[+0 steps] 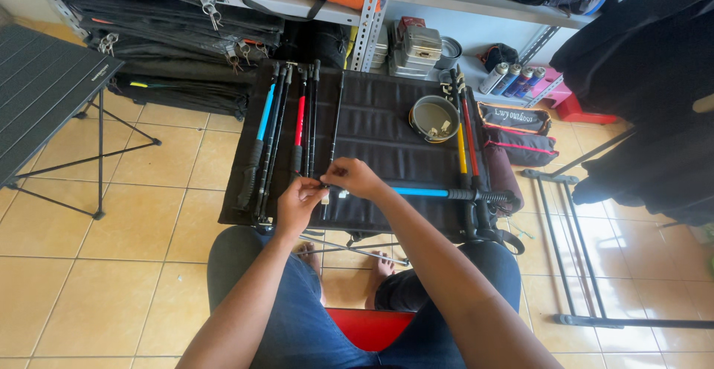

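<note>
Blue-and-black telescopic trekking pole (439, 192), lying crosswise over the near edge of the black slatted folding table (387, 127), its foam grip toward the person's right. The right hand (355, 176) pinches its thin black end section with fingers closed, and the left hand (299, 204) pinches the same tip just beside it. Further poles lie lengthwise: blue (264, 120), red (300, 120), yellow (460, 146); a round metal tin (433, 118) sits between.

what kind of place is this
Probably a camping gear store room or rental shop: metal shelving stacked with packed bags, gas canisters on the floor, and trekking poles laid out on a black folding table.
</note>
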